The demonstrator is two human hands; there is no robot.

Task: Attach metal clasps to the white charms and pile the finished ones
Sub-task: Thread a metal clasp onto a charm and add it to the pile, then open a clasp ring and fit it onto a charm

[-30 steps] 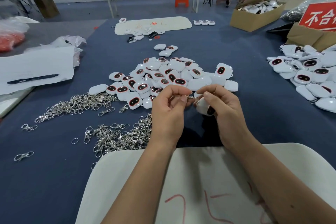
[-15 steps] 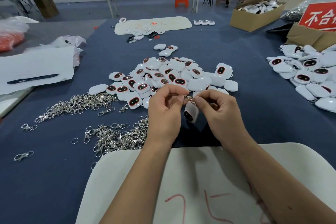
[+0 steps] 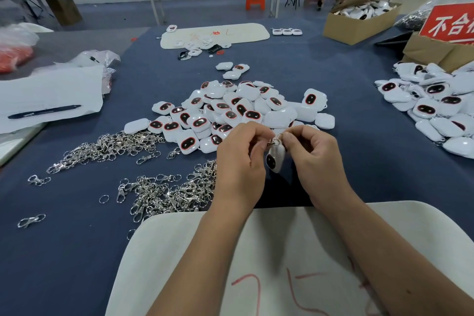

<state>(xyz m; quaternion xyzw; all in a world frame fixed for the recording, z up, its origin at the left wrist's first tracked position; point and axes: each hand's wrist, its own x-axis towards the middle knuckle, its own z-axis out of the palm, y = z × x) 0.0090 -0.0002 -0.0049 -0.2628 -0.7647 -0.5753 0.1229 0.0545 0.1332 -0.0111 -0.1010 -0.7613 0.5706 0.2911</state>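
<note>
Step in hand judged: clasp being fitted to one charm.

Left hand (image 3: 239,159) raised above worktop (image 3: 333,79), grip closed, metal clasp (image 3: 272,141) pinched at fingertips. Right hand (image 3: 311,154) opposite, fingers curled, clasp ring pinched from other side. White charm (image 3: 275,158) hung below clasp, between both hands, just in front of unfinished charm heap (image 3: 230,110).

Full closure of ring cannot be told. Next move judged: seating to be confirmed, charm to be carried to finished pile (image 3: 433,108), right of heap.
</note>
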